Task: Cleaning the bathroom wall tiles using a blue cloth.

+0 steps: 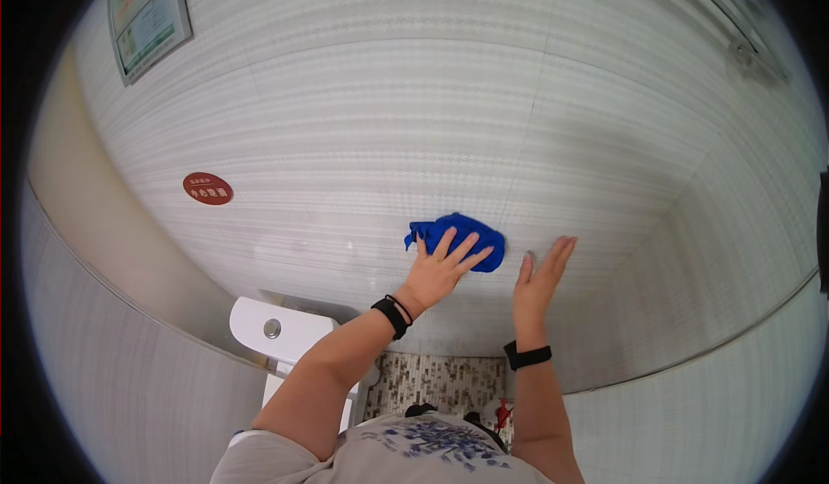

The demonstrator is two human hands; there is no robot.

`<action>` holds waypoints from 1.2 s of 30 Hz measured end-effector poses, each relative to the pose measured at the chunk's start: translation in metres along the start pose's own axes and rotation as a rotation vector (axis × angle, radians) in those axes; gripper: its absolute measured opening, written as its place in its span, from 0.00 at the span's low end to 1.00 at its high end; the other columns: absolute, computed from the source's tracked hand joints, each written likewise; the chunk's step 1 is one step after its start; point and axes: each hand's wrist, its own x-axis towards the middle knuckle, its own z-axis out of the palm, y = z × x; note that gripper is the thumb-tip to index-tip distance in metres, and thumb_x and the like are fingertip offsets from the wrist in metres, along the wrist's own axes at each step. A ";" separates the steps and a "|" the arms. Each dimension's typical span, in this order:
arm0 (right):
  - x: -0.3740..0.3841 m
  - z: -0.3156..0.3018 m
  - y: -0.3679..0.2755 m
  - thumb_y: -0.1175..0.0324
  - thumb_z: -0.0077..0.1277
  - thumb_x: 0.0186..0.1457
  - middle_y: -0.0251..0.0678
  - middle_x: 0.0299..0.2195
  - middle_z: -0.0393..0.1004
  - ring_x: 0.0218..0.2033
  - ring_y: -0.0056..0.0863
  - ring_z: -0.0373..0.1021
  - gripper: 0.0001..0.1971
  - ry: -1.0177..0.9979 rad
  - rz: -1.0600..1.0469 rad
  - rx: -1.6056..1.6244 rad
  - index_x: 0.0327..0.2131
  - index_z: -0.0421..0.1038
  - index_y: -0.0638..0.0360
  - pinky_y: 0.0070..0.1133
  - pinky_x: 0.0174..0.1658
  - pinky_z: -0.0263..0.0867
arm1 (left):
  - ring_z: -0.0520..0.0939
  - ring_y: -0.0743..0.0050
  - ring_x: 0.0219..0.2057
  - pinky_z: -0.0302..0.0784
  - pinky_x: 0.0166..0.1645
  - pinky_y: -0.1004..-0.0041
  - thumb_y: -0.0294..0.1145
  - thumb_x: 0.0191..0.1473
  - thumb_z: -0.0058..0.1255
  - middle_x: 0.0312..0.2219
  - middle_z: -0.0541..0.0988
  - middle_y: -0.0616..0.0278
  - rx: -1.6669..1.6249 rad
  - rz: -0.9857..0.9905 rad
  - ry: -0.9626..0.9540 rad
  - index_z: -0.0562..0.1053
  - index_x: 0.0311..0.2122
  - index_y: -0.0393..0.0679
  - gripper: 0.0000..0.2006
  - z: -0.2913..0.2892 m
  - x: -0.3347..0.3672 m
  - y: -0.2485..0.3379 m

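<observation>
Black wristbands (528, 355), blue-patterned pale shirt (397, 456)

A: ok where's this cam sitting?

B: On the wearer's head, left one of a side-by-side fisheye pair. Faces forward and down at the tiled wall (345, 139), T-shirt (380, 458) close underneath at 6 o'clock.

A: How near are the hands?

B: Within reach, obviously lol. Left hand (439, 266) is just below centre toward 5, right hand (537, 290) around 4.

A: Super wide then?

B: Yep, catches the framed poster (148, 33) at 10 and the metal rail (724, 13) at 2. Straight edges bow near the rim.
</observation>
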 end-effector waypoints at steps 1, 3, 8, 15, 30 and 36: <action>-0.001 0.000 0.000 0.69 0.42 0.58 0.56 0.62 0.34 0.63 0.51 0.38 0.33 0.001 0.001 0.001 0.61 0.37 0.68 0.38 0.63 0.39 | 0.58 0.51 0.54 0.53 0.46 0.34 0.36 0.48 0.51 0.54 0.62 0.65 0.001 0.002 0.000 0.63 0.56 0.73 0.28 0.002 -0.004 0.002; -0.002 -0.001 0.002 0.69 0.43 0.57 0.56 0.63 0.34 0.63 0.50 0.38 0.34 -0.017 0.005 0.012 0.61 0.37 0.68 0.39 0.62 0.38 | 0.53 0.58 0.59 0.52 0.50 0.33 0.34 0.50 0.49 0.60 0.56 0.71 -0.077 -0.067 -0.070 0.58 0.59 0.73 0.30 0.002 -0.004 0.007; -0.002 -0.004 0.003 0.69 0.42 0.58 0.54 0.63 0.33 0.64 0.48 0.36 0.33 -0.046 0.017 0.026 0.61 0.36 0.67 0.39 0.63 0.37 | 0.54 0.56 0.60 0.49 0.51 0.33 0.31 0.50 0.48 0.60 0.56 0.69 -0.054 -0.081 0.015 0.59 0.58 0.72 0.30 -0.001 0.007 0.010; -0.001 -0.017 0.010 0.70 0.40 0.59 0.52 0.63 0.34 0.64 0.47 0.36 0.32 -0.089 -0.002 0.086 0.61 0.37 0.68 0.38 0.63 0.37 | 0.48 0.41 0.61 0.37 0.53 0.29 0.28 0.45 0.53 0.60 0.55 0.57 -0.026 -0.155 0.277 0.65 0.55 0.66 0.30 -0.057 0.108 0.016; -0.001 -0.026 0.047 0.75 0.44 0.55 0.52 0.63 0.33 0.64 0.47 0.38 0.35 -0.050 0.061 0.085 0.61 0.36 0.68 0.35 0.63 0.38 | 0.57 0.56 0.56 0.51 0.50 0.37 0.33 0.48 0.49 0.57 0.60 0.68 0.013 0.011 0.083 0.64 0.55 0.71 0.27 -0.005 0.085 0.067; -0.001 -0.030 0.047 0.81 0.43 0.50 0.52 0.63 0.32 0.64 0.48 0.38 0.37 -0.106 0.106 0.107 0.61 0.36 0.67 0.36 0.63 0.38 | 0.56 0.58 0.57 0.53 0.49 0.36 0.29 0.49 0.46 0.58 0.59 0.71 -0.029 0.059 -0.055 0.60 0.58 0.72 0.30 0.021 0.055 0.081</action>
